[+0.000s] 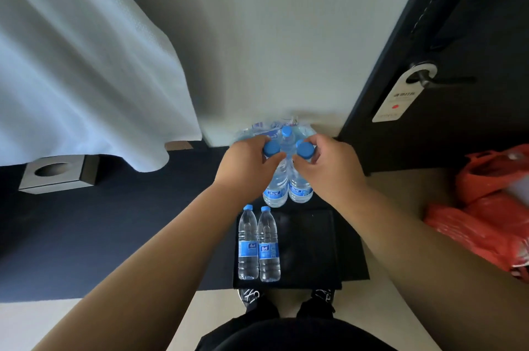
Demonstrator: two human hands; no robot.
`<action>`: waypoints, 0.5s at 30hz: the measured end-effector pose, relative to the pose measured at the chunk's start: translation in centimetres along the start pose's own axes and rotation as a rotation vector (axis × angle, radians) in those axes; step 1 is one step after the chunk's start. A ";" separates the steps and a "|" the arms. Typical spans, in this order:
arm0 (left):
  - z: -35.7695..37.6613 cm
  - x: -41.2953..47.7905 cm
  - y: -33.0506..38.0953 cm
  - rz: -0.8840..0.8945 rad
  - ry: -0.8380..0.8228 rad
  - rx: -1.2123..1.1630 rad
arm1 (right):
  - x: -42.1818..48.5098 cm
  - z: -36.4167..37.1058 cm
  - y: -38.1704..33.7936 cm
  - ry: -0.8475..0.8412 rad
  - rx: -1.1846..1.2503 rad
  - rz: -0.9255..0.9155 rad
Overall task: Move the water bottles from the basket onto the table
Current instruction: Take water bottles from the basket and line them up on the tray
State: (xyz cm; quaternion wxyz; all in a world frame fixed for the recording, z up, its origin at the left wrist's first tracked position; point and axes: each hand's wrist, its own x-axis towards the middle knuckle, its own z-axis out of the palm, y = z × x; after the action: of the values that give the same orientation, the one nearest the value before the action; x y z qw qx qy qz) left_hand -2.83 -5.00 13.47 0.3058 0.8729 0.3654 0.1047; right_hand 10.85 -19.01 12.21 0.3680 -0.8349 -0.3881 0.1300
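left hand (249, 163) and right hand (329, 166) each curl round necks of water bottles (299, 190) held above the basket (309, 247); two stand inside. the loosely wedged middle bottle could slip and drop.

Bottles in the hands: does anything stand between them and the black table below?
Nothing visible does. The left hand and right hand hold the bottles above the table, near its far edge. Two bottles stand on its left part, beside the path, not in it.
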 end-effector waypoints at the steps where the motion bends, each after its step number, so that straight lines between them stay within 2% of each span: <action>1: 0.8 -0.4 -0.2 -0.018 -0.035 0.005 | -0.7 0.3 0.5 -0.017 0.003 0.020; 9: 8.7 -3.4 -3.3 -0.211 -0.303 0.035 | -5.1 4.3 6.5 -0.246 -0.009 0.238; 15: 14.3 -5.7 -6.6 -0.352 -0.427 0.051 | -8.5 8.5 11.4 -0.407 -0.008 0.402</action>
State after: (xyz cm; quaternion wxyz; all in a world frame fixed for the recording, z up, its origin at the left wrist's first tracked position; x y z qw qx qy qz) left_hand -4.89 -11.94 -1.63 0.3672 0.8057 0.4412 -0.1458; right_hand 7.26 -25.83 -2.39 0.2458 -0.8532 -0.2814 0.3638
